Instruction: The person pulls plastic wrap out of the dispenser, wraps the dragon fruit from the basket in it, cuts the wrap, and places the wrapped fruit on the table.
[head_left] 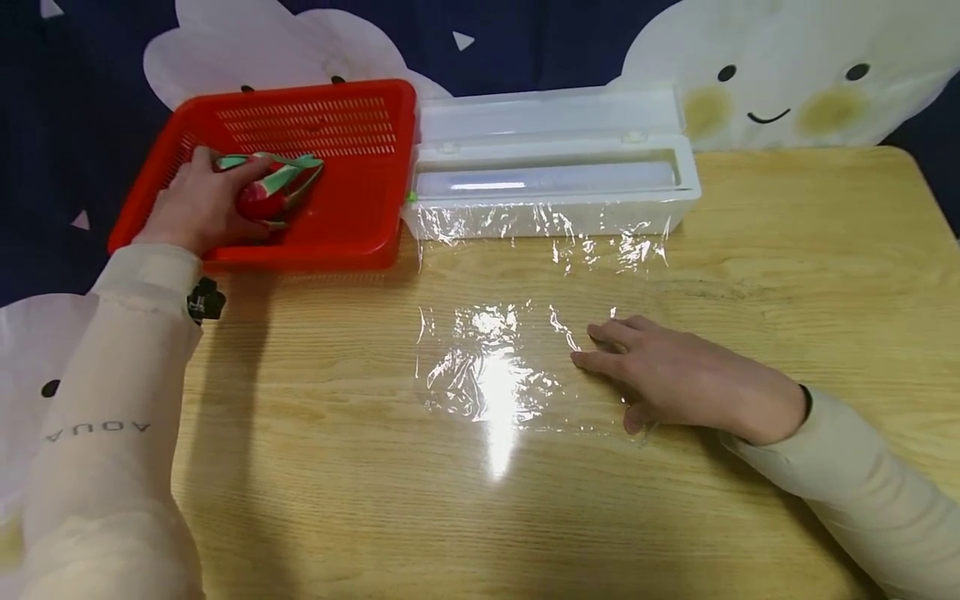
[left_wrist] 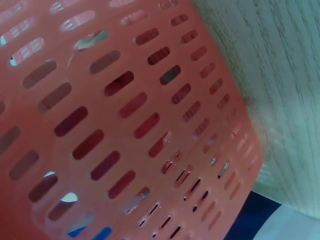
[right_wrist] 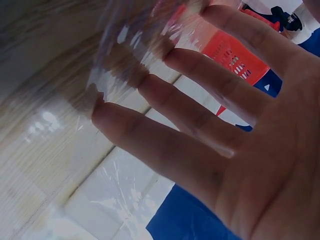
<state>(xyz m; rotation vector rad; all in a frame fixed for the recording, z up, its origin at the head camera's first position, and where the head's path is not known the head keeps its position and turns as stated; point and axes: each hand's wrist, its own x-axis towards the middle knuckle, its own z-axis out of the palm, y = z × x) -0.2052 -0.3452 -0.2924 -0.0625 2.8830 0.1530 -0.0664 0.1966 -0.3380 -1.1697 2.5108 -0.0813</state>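
Observation:
My left hand (head_left: pixel 197 198) reaches into the red plastic basket (head_left: pixel 352 247) and grips a dragon fruit (head_left: pixel 258 200), a red fruit with long green scales, its thumb and fingers round the side. In the left wrist view the slotted basket wall (left_wrist: pixel 127 145) blocks the hand and the fruit. My right hand (head_left: pixel 675 371) has its fingers spread, fingertips resting on the right part of a sheet of clear cling film (head_left: pixel 487 367) that lies on the table. The right wrist view shows the outstretched fingers (right_wrist: pixel 165 145) with their tips at the film.
A white cling film box (head_left: pixel 555 218) stands at the back, its lid (head_left: pixel 547 112) raised and the film roll (head_left: pixel 547 180) inside. Film runs from it over the front edge onto the wooden table (head_left: pixel 810 292). A dark cloth with white clouds (head_left: pixel 525 42) hangs behind.

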